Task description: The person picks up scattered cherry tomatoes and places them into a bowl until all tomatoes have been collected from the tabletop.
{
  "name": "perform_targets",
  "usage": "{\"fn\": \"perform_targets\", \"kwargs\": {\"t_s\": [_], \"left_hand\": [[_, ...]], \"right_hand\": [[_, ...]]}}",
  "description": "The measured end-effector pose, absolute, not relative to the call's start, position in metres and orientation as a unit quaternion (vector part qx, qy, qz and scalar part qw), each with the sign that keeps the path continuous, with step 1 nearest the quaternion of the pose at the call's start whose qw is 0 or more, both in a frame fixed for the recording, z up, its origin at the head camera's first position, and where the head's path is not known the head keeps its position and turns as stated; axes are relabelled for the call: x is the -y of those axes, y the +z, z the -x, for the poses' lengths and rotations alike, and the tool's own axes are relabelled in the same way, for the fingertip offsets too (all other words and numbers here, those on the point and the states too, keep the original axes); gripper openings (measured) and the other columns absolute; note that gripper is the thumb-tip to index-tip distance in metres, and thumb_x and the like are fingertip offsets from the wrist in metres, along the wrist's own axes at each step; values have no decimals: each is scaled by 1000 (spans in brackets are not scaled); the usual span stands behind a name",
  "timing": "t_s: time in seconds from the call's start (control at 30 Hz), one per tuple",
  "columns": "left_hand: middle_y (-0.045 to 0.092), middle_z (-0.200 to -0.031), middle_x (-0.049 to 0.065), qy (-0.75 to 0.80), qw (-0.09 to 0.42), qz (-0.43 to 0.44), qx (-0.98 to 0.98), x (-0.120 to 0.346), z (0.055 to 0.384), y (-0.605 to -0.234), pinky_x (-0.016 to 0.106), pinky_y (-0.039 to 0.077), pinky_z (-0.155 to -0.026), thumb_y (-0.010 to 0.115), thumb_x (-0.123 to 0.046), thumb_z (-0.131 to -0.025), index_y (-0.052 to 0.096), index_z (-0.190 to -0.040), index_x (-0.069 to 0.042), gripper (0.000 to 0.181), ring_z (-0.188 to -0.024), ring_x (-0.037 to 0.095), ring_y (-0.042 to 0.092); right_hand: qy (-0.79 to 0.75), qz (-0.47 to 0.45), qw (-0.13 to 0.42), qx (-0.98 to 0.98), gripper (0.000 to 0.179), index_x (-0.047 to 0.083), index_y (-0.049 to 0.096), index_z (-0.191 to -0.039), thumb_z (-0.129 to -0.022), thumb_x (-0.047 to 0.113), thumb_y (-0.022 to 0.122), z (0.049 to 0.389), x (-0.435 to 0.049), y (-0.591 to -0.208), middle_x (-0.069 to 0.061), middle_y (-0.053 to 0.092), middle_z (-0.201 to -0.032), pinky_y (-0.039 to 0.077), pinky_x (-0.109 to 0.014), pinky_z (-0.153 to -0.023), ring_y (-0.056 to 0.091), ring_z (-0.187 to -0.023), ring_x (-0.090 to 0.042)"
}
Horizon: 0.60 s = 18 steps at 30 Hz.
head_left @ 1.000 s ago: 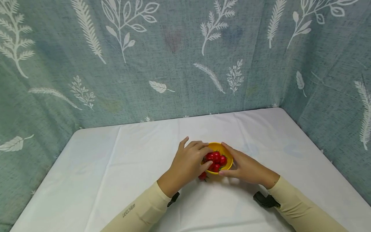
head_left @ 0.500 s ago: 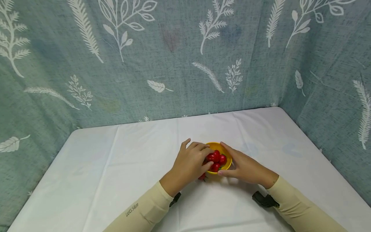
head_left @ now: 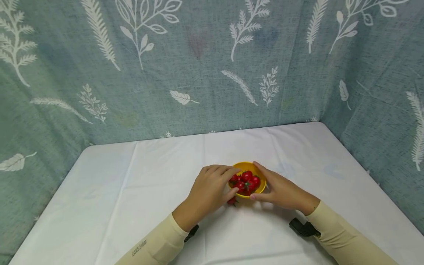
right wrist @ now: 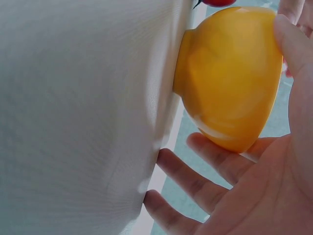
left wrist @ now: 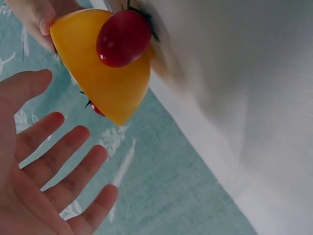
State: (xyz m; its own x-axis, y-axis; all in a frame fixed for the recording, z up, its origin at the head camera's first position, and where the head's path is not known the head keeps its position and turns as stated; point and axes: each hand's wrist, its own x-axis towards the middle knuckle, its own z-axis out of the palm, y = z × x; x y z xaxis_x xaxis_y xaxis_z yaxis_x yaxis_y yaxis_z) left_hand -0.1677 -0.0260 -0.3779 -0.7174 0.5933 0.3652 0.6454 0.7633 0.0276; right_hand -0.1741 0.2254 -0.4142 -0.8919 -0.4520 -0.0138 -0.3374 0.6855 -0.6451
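Note:
Small red tomatoes [head_left: 246,176] lie heaped in a yellow bowl [head_left: 260,188] on the table. My right hand [head_left: 286,191] holds the bowl by its right side, thumb at the near rim and fingers at the far side. In the right wrist view, the thumb presses the wall of the bowl [right wrist: 230,73]. My left hand [head_left: 210,189] hovers at the bowl's left edge. The left wrist view shows its fingers [left wrist: 63,147] spread and apart from the bowl [left wrist: 73,44], with nothing in them. One tomato [left wrist: 124,39] with green sepals lies outside the bowl, by its near left side.
A white cloth [head_left: 159,184] covers the table. Green-grey curtains [head_left: 198,81] with white leaf prints stand behind it and at both sides. A dark strap [head_left: 303,228] sits on the right wrist over a cream sleeve [head_left: 347,235].
My left hand has drawn back to the left from over the bowl, its fingers coming off the tomatoes, and more of them show now. The right hand keeps its hold on the bowl.

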Motion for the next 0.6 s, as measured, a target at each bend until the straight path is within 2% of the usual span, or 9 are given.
{"fn": "perform_targets", "kwargs": {"t_s": [0.13, 0.3, 0.47, 0.6], "left_hand": [[70, -122, -3, -89, 171, 329, 924, 33, 165, -382, 41, 53, -94, 79, -40, -84, 63, -133, -22, 54, -114, 19, 66], [73, -116, -3, -93, 165, 310, 932, 40, 163, -388, 38, 55, -85, 77, -42, -85, 63, -131, -21, 52, -103, 19, 68], [74, -108, -2, -95, 151, 292, 940, 45, 162, -392, 37, 55, -78, 77, -47, -84, 65, -126, -20, 51, -94, 20, 69], [74, -100, -2, -101, 134, 281, 945, 46, 162, -394, 31, 54, -66, 78, -50, -83, 68, -119, -18, 49, -83, 18, 68]], "right_hand": [[-335, 214, 83, -914, 108, 8, 17, -160, -83, 60, 72, 174, -226, -414, -16, 30, -163, 35, -56, -115, 36, -147, -37], [-337, 216, 78, -913, 108, 8, 17, -160, -83, 60, 72, 174, -226, -415, -16, 29, -163, 34, -56, -116, 35, -147, -36], [-334, 220, 77, -913, 109, 8, 17, -160, -83, 62, 71, 174, -225, -416, -16, 30, -163, 34, -56, -116, 36, -147, -37], [-330, 215, 78, -916, 109, 8, 17, -160, -82, 61, 72, 174, -224, -415, -16, 29, -163, 34, -57, -115, 35, -147, -37]]}}
